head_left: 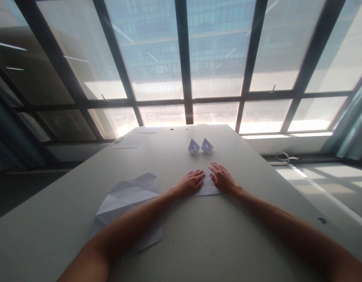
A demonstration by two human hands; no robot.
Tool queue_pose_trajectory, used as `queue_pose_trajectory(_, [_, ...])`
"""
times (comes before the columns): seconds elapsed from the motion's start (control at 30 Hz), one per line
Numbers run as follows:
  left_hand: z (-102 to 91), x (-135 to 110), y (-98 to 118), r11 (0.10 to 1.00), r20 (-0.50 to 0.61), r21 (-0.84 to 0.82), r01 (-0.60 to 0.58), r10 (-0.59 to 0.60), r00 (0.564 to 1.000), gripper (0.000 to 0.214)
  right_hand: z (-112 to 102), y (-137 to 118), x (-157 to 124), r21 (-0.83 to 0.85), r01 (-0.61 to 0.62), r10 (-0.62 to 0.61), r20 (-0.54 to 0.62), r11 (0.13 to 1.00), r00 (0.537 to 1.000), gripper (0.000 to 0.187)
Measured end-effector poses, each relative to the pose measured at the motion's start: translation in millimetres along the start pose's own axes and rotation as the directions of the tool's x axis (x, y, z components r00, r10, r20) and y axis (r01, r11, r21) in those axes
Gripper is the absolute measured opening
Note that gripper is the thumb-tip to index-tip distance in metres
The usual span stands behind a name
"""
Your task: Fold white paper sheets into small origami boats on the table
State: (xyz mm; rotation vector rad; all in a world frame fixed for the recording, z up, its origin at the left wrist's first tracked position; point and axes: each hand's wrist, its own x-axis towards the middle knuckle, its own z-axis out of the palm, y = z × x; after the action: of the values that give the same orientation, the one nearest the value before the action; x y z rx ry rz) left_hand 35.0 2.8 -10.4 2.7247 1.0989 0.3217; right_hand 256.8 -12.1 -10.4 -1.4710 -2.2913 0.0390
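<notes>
A small white sheet of paper [208, 188] lies on the table under both my hands. My left hand [190, 183] rests flat on its left part, fingers stretched toward the right. On its right side my right hand [222, 178] presses down with fingers extended and pointing away from me. The two hands partly cover the sheet, so its full shape is hidden. Just beyond them stand two folded paper shapes [194, 147], white and pointed, side by side. Beneath my left forearm spreads a larger creased sheet of paper [128, 194], partly hidden by the arm.
The white table [198, 235] reaches toward a wall of windows. At its far left lie several flat paper sheets [130, 140] with a small pale object on them. A white cable [283, 158] lies beyond the right edge. Curtains [353, 131] hang at both sides.
</notes>
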Motion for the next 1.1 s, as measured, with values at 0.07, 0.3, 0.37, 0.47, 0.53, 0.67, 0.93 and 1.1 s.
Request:
queue_pose_trajectory(0.07, [0.7, 0, 1, 1.0, -0.02, 0.0, -0.003, 0.003, 1.0, 0.05, 0, -5, -1, 0.106, 0.148, -0.153, 0.05, 0.983, 0.987, 0.054])
queue_pose_trajectory(0.3, [-1.6, 0, 2, 1.0, -0.007, -0.013, -0.014, 0.014, 1.0, 0.053, 8, -7, 0, 0.116, 0.057, -0.085, 0.249, 0.992, 0.965, 0.066])
queue_pose_trajectory(0.37, [-1.6, 1, 1, 1.0, 0.003, -0.01, -0.01, 0.01, 1.0, 0.054, 10, -4, 0, 0.065, 0.015, -0.032, 0.27, 0.998, 0.962, 0.066])
queue_pose_trajectory(0.47, [0.3, 1, -1, 1.0, 0.007, -0.008, 0.005, -0.005, 1.0, 0.054, 12, 0, 2, 0.018, -0.027, 0.021, 0.264, 0.999, 0.964, 0.065])
queue_pose_trajectory(0.53, [1.6, 1, -3, 1.0, 0.006, -0.005, 0.009, -0.009, 1.0, 0.054, 13, 3, 3, -0.004, -0.061, 0.06, 0.255, 0.998, 0.965, 0.065])
queue_pose_trajectory(0.67, [2.8, 1, -5, 1.0, 0.024, 0.021, 0.008, -0.009, 1.0, 0.054, 12, 6, 4, -0.043, -0.135, 0.141, 0.238, 0.99, 0.961, 0.065])
queue_pose_trajectory(0.93, [4.6, 1, 3, 0.929, -0.026, 0.165, 0.331, -0.331, 0.943, 0.068, 8, 7, 2, -0.065, -0.169, 0.179, 0.214, 0.984, 0.96, 0.064])
queue_pose_trajectory(1.1, [3.7, 4, 4, 0.872, -0.068, 0.16, 0.463, -0.458, 0.886, 0.07, 9, 8, 2, -0.065, -0.172, 0.182, 0.212, 0.983, 0.96, 0.064])
